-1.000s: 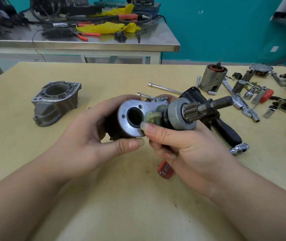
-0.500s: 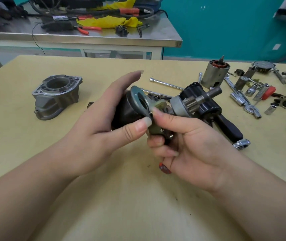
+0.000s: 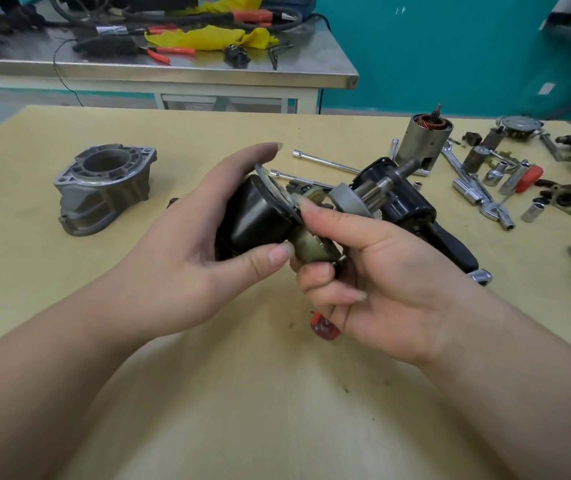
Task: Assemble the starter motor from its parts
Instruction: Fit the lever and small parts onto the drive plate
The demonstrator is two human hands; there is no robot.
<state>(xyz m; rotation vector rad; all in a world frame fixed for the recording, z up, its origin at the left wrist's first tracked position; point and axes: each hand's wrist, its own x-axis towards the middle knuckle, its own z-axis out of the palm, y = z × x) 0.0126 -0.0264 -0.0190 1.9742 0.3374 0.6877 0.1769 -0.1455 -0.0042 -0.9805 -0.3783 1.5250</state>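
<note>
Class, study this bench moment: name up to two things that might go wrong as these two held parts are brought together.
1. The left hand grips the black cylindrical solenoid body while the right hand holds the grey pinion gear assembly above the yellow wooden table; a slip could drop either.
2. Small chrome sockets lie loose near the table's right edge; a passing sleeve might knock them off.

The table [image 3: 277,410] carries a grey housing [image 3: 104,188] at far left. Armature [image 3: 422,140], black motor body [image 3: 405,202], sockets [image 3: 533,211] and wrenches [image 3: 464,171] lie far right.
</note>
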